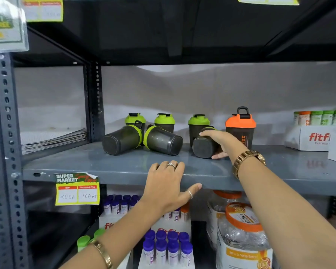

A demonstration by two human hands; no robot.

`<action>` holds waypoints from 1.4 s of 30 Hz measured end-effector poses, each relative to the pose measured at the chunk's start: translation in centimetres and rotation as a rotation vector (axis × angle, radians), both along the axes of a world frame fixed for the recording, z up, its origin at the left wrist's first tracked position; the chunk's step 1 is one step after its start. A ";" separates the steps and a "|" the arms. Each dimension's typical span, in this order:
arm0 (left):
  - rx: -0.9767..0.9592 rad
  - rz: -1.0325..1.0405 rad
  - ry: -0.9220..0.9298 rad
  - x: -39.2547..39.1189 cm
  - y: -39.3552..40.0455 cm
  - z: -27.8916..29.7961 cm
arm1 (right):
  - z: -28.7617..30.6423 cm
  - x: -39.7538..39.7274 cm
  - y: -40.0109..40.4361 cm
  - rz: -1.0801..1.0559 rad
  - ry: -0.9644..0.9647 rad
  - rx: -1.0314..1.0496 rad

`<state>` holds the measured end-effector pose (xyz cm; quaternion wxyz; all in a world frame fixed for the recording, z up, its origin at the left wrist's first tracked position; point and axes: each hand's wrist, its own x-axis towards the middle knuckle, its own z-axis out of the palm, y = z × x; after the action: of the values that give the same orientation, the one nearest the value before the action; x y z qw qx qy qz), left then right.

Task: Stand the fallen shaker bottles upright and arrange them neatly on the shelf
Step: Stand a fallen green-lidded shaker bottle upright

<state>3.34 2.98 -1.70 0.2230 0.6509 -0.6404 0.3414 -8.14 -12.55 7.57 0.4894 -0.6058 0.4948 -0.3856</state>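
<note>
Grey steel shelf [124, 167] carries the shaker bottles, and the right hand [220, 141] reaches in with the arm stretched forward, a gold watch [247, 160] on its wrist. Its fingers curl over the top of a fallen shaker [204, 146] and the thumb presses from beneath — a wrapped grasp on the dark body, whose base faces the camera. Just behind that grip stands a green-lidded shaker [198, 123]; immediately to its right an orange-lidded shaker [241, 127] stands upright. Left of the grip lie two more fallen shakers [122, 139] [163, 140], green lids turned away, with two upright green-lidded ones [135, 119] [164, 121] behind them. The left hand [167, 187] rests flat on the shelf's front edge, fingers loosely spread, thumb under the lip, holding nothing; rings show on it. Farther left of it a price tag [77, 189] reads "SUPER MARKET", "200" and "100" — well right of the grip, a white box [308, 138] shows "fitf".
</note>
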 end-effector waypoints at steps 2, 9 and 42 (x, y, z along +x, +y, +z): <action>-0.014 -0.005 0.003 0.0 0.0 -0.1 | 0.4 -0.1 0.7 0.038 -0.011 0.016; -0.011 -0.006 0.009 0.0 0.0 0.0 | 1.1 -0.3 0.8 0.087 -0.152 -0.007; -0.074 -0.042 0.007 0.3 -0.3 -0.5 | 7.6 3.3 1.3 -0.405 0.731 -0.751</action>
<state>3.62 2.65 -2.20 0.2562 0.6299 -0.6399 0.3578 -4.84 -11.25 15.19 -0.0471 -0.7257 0.5672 -0.3865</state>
